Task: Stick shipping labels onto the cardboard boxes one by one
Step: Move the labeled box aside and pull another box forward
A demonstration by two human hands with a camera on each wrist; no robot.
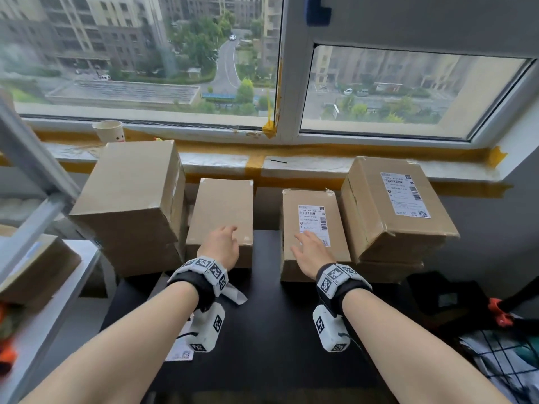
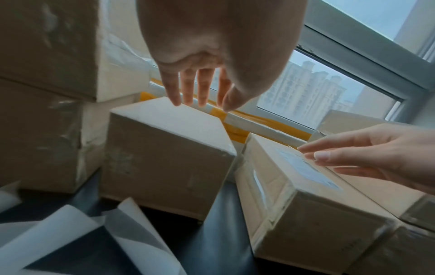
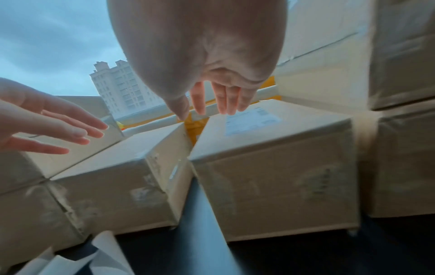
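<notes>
The unlabelled cardboard box (image 1: 221,217) sits directly under the left hand (image 1: 222,248), whose fingers (image 2: 188,87) are straight, slightly spread and holding nothing, hovering just above its bare top. Just beyond the right hand's (image 1: 310,253) fingertips (image 3: 223,100), equally loose and empty, lies the shipping label (image 1: 314,224) already stuck on the neighbouring labelled box (image 1: 313,234); whether those tips touch it is unclear. Both palms face down, probably because one box is finished and the bare one comes next. Behind the left wrist, peeled backing sheets (image 1: 233,295) lie on the black table (image 1: 268,330). Farther right sits another labelled carton (image 1: 396,211); to the left, a taller plain stack (image 1: 131,199).
</notes>
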